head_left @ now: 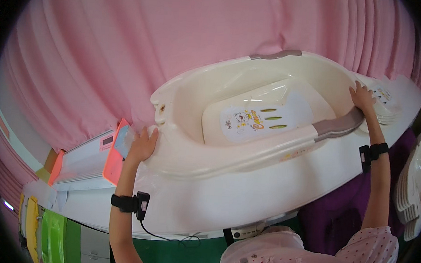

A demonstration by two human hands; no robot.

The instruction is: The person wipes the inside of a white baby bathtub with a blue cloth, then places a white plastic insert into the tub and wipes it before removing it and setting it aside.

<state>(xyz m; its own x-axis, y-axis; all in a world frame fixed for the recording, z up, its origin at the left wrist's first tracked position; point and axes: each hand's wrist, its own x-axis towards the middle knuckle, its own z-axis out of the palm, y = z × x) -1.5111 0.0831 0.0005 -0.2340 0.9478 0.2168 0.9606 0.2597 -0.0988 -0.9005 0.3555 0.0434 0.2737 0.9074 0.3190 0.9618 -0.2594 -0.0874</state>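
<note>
White tabletop [201, 198], bare along its near edge; on it, a cream baby bath [230, 157] before pink curtain [202, 25]. Left hand [143, 145] open at the bath's left end; right hand [363, 98] open (fingers spread) on its right rim.

Before you lies a cream-white baby bathtub [247, 153], long and rounded, sitting upright with its open side facing up on the white table [192, 198]. It stretches slantwise, its right end farther from you than its left. Grey-brown grips line the rim, a near one [338, 127] toward the right and a far one [275, 55]. Inside, you see a colorful cartoon print [242, 118] left of three green slots [272, 118].
</note>
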